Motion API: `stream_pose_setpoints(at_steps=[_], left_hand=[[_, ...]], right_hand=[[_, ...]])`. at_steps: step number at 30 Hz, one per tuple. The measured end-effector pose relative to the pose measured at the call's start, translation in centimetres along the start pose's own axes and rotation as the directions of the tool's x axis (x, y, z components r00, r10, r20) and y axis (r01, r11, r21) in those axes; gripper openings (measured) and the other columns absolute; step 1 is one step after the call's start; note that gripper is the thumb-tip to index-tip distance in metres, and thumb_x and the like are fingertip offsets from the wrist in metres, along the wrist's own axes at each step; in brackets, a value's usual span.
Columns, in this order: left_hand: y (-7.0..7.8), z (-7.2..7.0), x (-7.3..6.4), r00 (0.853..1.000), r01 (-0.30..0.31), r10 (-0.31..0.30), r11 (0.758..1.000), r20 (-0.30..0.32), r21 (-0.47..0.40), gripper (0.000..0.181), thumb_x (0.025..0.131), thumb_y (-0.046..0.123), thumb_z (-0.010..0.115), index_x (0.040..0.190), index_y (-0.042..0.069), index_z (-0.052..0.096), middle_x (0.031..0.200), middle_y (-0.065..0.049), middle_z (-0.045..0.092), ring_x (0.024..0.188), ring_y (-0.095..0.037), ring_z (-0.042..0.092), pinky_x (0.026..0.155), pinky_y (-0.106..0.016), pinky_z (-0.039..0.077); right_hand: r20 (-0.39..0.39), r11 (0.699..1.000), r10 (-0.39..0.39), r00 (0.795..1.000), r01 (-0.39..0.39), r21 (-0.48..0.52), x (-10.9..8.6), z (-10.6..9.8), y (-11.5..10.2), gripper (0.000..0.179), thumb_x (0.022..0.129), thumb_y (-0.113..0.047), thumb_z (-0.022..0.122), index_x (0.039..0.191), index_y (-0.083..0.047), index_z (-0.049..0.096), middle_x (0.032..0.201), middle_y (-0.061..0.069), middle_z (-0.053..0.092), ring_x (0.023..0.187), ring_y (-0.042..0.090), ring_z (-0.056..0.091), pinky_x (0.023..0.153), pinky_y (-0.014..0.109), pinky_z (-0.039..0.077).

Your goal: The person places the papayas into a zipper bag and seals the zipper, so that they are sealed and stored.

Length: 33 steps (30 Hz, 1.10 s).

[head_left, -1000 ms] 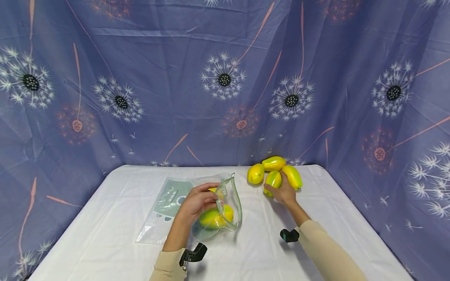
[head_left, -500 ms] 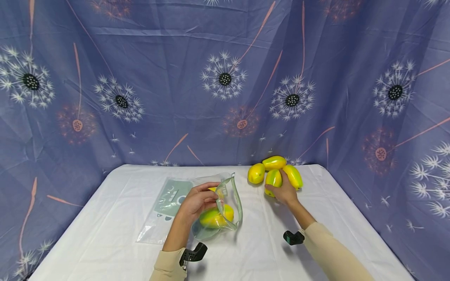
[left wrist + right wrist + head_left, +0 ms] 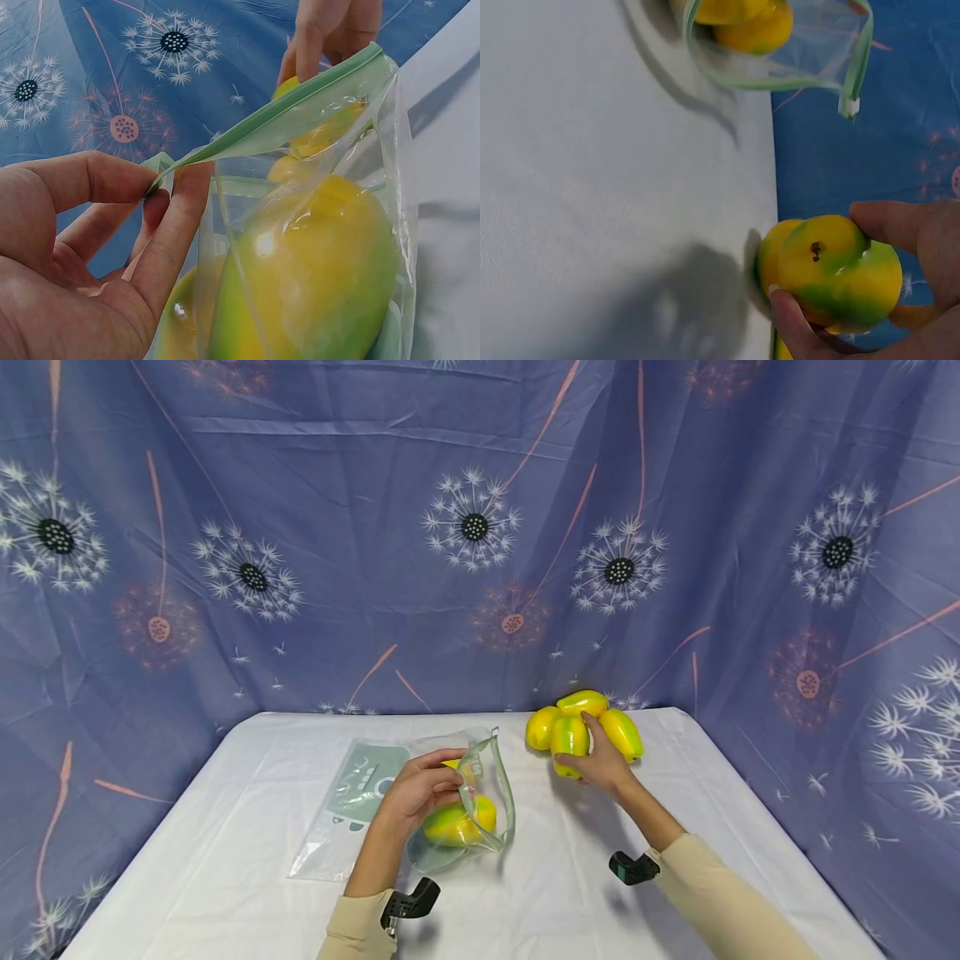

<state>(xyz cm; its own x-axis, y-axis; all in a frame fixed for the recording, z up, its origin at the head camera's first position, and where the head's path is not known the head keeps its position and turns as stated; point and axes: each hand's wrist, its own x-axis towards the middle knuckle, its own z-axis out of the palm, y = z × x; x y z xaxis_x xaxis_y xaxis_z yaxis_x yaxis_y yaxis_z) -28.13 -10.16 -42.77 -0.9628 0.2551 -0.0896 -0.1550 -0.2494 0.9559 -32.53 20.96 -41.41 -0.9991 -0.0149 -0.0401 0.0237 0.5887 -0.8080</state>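
My left hand [image 3: 420, 789] pinches the green-edged rim of a clear zip bag [image 3: 300, 101] between fingers and thumb, and the bag's mouth gapes toward the right. Inside the bag lies a glossy yellow-green papaya [image 3: 311, 262]; a second yellow fruit [image 3: 184, 319] shows partly behind it. At the back right of the table, my right hand [image 3: 606, 766] grips another papaya [image 3: 570, 743], thumb on one side and fingers on the other. In the right wrist view this held papaya [image 3: 840, 270] has its dark stem spot toward the camera.
Around the held fruit lie three more papayas: one at left [image 3: 540, 728], one behind [image 3: 583, 702] and one at right [image 3: 622, 735]. A flat printed plastic bag [image 3: 330, 835] lies left of the open one. A dandelion-patterned curtain [image 3: 375, 568] stands behind the white table [image 3: 555, 893].
My right hand has shifted the gripped papaya slightly left, away from the right-hand papaya and in front of the left one. The left hand keeps its place on the bag.
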Motion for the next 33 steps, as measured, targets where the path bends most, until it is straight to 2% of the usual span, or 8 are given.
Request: stream_pose_setpoints(at_steps=[2,4,8,11,14,19,27,33], left_hand=[[0.0,0.0,0.0,1.000,0.001,-0.001,1.000,-0.008,-0.001,0.047,0.090,-0.008,0.060,0.137,-0.006,0.058,0.104,-0.011,0.070,0.074,-0.014,0.069,0.070,-0.026,0.061],[0.0,0.1,0.0,1.000,0.001,-0.001,1.000,-0.017,-0.003,0.047,0.090,-0.009,0.059,0.136,-0.005,0.059,0.103,-0.011,0.070,0.073,-0.014,0.069,0.068,-0.026,0.061],[0.0,0.1,0.1,0.999,0.002,-0.003,1.000,-0.032,-0.011,0.047,0.088,-0.009,0.060,0.136,-0.005,0.060,0.105,-0.013,0.069,0.072,-0.014,0.069,0.067,-0.026,0.061],[-0.1,0.1,0.2,0.999,0.001,-0.001,1.000,-0.037,-0.012,0.047,0.088,-0.009,0.060,0.135,-0.005,0.060,0.107,-0.015,0.069,0.072,-0.015,0.069,0.067,-0.026,0.061],[-0.2,0.1,0.2,0.999,0.000,0.000,1.000,-0.041,-0.011,0.047,0.088,-0.009,0.061,0.135,-0.005,0.061,0.106,-0.015,0.069,0.072,-0.015,0.069,0.067,-0.026,0.061],[-0.2,0.1,0.2,1.000,0.002,-0.002,1.000,-0.028,-0.006,0.048,0.089,-0.008,0.060,0.136,-0.005,0.059,0.105,-0.014,0.069,0.072,-0.014,0.069,0.068,-0.026,0.061],[-0.1,0.2,0.2,1.000,0.007,-0.007,1.000,-0.030,-0.011,0.047,0.090,-0.009,0.059,0.136,-0.004,0.060,0.105,-0.013,0.069,0.073,-0.015,0.070,0.068,-0.027,0.062],[-0.1,0.2,0.2,1.000,0.010,-0.010,1.000,-0.026,0.002,0.048,0.089,-0.007,0.061,0.137,-0.003,0.060,0.110,-0.014,0.069,0.074,-0.015,0.070,0.070,-0.028,0.062]], right_hand=[[0.010,1.000,0.005,1.000,-0.005,0.025,-0.3,0.0,-0.5,0.100,0.087,-0.024,0.079,0.163,-0.014,0.014,0.162,0.025,0.028,0.088,0.028,0.067,0.071,0.038,0.062],[0.016,0.999,0.008,1.000,-0.008,0.047,-0.5,0.1,-1.0,0.099,0.086,-0.023,0.081,0.161,-0.013,0.017,0.157,0.025,0.035,0.084,0.026,0.067,0.072,0.039,0.061],[0.026,0.997,0.011,1.000,-0.013,0.082,-1.2,0.1,-1.9,0.095,0.083,-0.021,0.083,0.155,-0.007,0.023,0.130,0.029,0.059,0.083,0.025,0.068,0.072,0.040,0.061],[0.033,0.995,0.016,0.999,-0.019,0.095,-1.6,0.1,-2.4,0.091,0.081,-0.020,0.084,0.149,-0.004,0.027,0.116,0.030,0.065,0.089,0.026,0.069,0.072,0.038,0.061],[0.051,0.995,0.017,0.999,-0.022,0.100,-1.9,0.2,-2.7,0.087,0.081,-0.021,0.085,0.146,-0.002,0.029,0.118,0.030,0.064,0.094,0.028,0.070,0.075,0.040,0.061],[0.085,0.993,0.019,0.996,-0.029,0.115,-2.2,0.2,-3.1,0.083,0.081,-0.023,0.085,0.145,-0.004,0.035,0.119,0.027,0.065,0.093,0.026,0.070,0.081,0.045,0.061],[0.145,0.995,-0.015,0.989,0.001,0.097,-2.6,0.2,-3.6,0.079,0.081,-0.024,0.085,0.146,-0.007,0.043,0.108,0.017,0.070,0.092,0.021,0.068,0.075,0.038,0.062],[0.212,0.997,-0.007,0.977,-0.009,0.072,-3.1,0.4,-4.2,0.080,0.082,-0.025,0.085,0.149,-0.011,0.044,0.116,0.017,0.067,0.098,0.022,0.067,0.083,0.042,0.061]])
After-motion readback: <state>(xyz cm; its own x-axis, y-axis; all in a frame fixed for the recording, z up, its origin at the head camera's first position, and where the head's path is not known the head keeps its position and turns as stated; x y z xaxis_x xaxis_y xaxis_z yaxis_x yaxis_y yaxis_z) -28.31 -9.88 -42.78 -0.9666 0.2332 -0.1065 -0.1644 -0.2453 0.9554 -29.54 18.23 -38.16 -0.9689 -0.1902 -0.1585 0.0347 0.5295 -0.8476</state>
